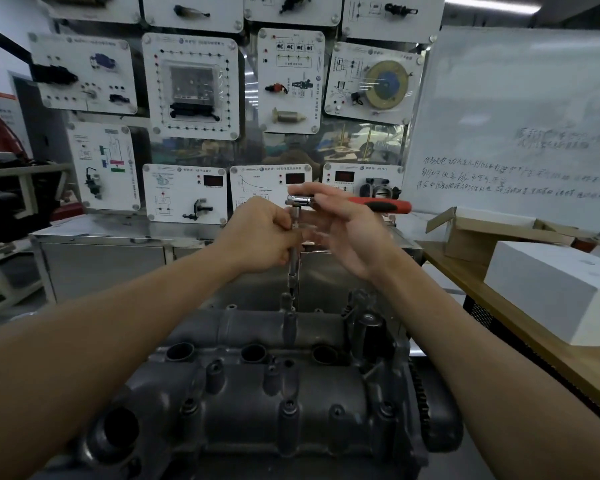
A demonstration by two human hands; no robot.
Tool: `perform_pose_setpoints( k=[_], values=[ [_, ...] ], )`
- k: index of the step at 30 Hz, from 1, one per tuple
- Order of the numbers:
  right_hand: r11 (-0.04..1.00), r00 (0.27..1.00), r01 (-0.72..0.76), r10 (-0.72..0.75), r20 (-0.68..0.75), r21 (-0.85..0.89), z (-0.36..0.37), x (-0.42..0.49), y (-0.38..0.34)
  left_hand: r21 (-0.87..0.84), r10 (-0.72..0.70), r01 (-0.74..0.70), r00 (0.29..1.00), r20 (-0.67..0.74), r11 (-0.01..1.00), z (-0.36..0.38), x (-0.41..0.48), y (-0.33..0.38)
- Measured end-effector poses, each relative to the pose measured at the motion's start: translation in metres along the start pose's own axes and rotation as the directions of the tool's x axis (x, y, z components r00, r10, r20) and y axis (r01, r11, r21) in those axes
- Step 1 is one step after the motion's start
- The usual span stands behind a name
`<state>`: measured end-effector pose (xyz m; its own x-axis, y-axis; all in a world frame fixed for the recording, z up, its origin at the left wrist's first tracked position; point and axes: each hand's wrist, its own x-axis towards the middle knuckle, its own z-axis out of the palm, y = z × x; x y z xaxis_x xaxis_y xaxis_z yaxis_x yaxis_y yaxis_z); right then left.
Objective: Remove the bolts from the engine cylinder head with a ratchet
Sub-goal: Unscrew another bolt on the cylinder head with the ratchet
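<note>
- Left hand (267, 233) grips the extension bar (293, 268) with curled fingers, steadying it upright on the engine's (257, 403) far edge.
- Right hand's (343, 230) near-straight fingers rest along the ratchet (300, 201), probably to swing it.

Both bare forearms stretched forward, left hand (264, 233) curled, pinching the extension (292, 268), right hand (343, 233) palm turned inward, fingers straight against the ratchet (388, 205)

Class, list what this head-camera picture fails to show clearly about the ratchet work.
Head view: extension bar tip at the cylinder head, too small and dark to see what it engages.
Left hand covers the bar's upper part.
Right hand is blurred; its hold on the ratchet is unclear.
Bottom edge cuts off the cylinder head.
</note>
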<state>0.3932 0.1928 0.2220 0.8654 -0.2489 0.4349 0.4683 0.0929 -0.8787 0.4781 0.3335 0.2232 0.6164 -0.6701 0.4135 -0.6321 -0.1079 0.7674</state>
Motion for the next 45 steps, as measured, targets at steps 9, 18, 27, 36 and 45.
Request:
perform_pose_setpoints(
  k=[9, 18, 27, 36, 45],
  values=[
    [0.546, 0.871, 0.441, -0.452, 0.193, -0.712, 0.018, -0.006, -0.001, 0.09, 0.05, -0.042, 0.995, -0.083, 0.995, -0.002, -0.005, -0.001],
    [0.913, 0.984, -0.167, 0.131, 0.122, 0.372, -0.009, 0.0, 0.002, -0.11, 0.016, 0.003, 0.986, 0.166, 0.994, -0.004, -0.004, 0.003],
    [0.34, 0.864, 0.371, -0.468, 0.187, -0.864, 0.019, -0.01, -0.003, 0.265, 0.095, -0.036, 0.973, -0.21, 0.963, 0.003, -0.001, 0.001],
    [0.999, 1.0, -0.028, 0.027, 0.007, 0.02, 0.003, 0.001, 0.0, -0.152, 0.042, -0.025, 0.993, 0.109, 0.988, -0.002, -0.004, -0.003],
    [0.953, 0.995, -0.095, 0.082, 0.056, 0.288, -0.006, 0.001, 0.002, -0.064, 0.045, -0.044, 0.999, 0.019, 0.997, 0.0, -0.001, 0.001]
  ],
)
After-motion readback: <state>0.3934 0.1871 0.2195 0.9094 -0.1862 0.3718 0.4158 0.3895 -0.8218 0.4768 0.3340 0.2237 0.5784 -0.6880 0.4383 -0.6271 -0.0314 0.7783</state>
